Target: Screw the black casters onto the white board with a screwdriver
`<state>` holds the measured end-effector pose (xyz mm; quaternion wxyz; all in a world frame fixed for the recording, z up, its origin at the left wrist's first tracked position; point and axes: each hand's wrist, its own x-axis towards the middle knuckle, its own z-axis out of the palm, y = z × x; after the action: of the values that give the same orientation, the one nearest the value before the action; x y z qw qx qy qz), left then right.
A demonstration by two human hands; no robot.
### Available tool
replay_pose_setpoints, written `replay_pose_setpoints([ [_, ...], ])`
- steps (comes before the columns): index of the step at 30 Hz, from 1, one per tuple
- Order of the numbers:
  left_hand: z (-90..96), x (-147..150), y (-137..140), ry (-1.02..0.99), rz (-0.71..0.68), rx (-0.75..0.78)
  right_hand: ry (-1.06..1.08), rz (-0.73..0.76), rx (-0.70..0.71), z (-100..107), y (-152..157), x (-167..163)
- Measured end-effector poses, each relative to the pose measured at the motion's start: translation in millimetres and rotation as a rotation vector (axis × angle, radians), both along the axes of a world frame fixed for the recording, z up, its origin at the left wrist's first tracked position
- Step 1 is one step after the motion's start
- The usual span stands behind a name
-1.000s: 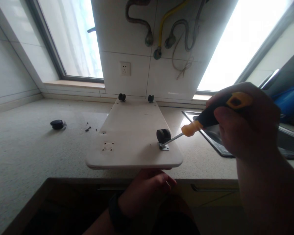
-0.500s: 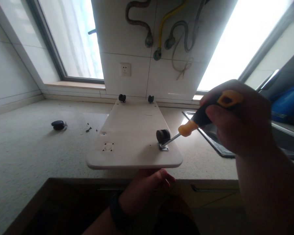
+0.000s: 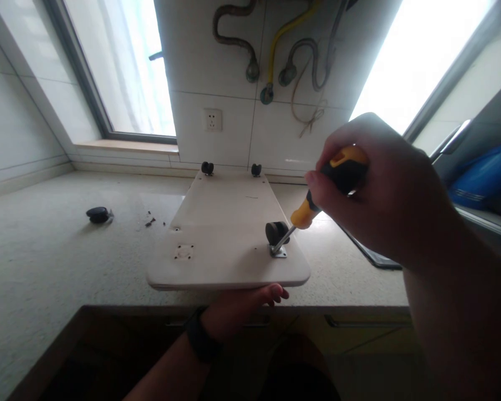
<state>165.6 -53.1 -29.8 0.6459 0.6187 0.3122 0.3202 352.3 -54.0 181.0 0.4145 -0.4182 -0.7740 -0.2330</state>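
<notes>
A white board with rounded corners lies on the counter, its near end by the counter's front edge. My right hand is closed round a yellow-and-black screwdriver. The screwdriver's tip meets the metal plate of a black caster at the board's near right corner. Under the board's near edge, my left hand holds it from below, fingertips curled and partly hidden. Two more casters stand at the far end, a left one and a right one. Screw holes show at the near left corner.
A loose black caster and several small dark screws lie on the counter to the left. A sink is at the right, partly behind my arm. Behind are a tiled wall, a socket and hoses.
My right hand has moved left and up, bringing the screwdriver more upright, its tip still at the caster plate. My left hand has risen against the board's underside.
</notes>
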Motion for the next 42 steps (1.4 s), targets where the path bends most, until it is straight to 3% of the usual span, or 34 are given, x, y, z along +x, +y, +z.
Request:
replay_pose_setpoints([
  [9,9.4,-18.7,15.2,0.113,-0.090,0.128,-0.011,0.015,-0.082,2.1,-4.7,-7.4],
  [15,1.8,-20.7,15.3,0.094,-0.025,0.118,-0.075,0.132,-0.352,16.1,3.0,11.4],
  [17,-1.2,-20.2,14.0,0.119,-0.026,0.122,-0.105,0.077,-0.350,20.8,7.9,15.1],
  [20,-5.8,-19.8,13.4,0.144,0.004,0.143,-0.121,-0.130,-0.297,24.1,8.9,11.7],
  [23,-10.4,-19.6,14.6,0.176,0.023,0.142,-0.148,-0.284,-0.344,25.0,0.4,5.9],
  [29,-12.7,-18.7,15.5,0.168,0.030,0.122,-0.148,-0.018,-0.584,37.2,-13.4,9.3],
  [31,-12.4,-18.4,15.2,0.156,0.028,0.105,-0.163,-0.092,-0.615,42.9,-11.6,7.2],
  [35,-12.3,-18.7,14.8,0.177,0.038,0.128,-0.282,-0.380,-0.434,48.1,-3.0,-1.3],
  [37,-11.8,-19.0,14.7,0.193,0.042,0.131,-0.328,-0.451,-0.382,47.8,0.2,-1.6],
  [39,-10.9,-19.2,14.5,0.208,0.043,0.131,-0.327,-0.434,-0.427,47.3,1.2,2.7],
  [42,-9.6,-18.9,14.1,0.208,0.044,0.136,-0.267,-0.223,-0.624,49.0,-0.8,13.8],
])
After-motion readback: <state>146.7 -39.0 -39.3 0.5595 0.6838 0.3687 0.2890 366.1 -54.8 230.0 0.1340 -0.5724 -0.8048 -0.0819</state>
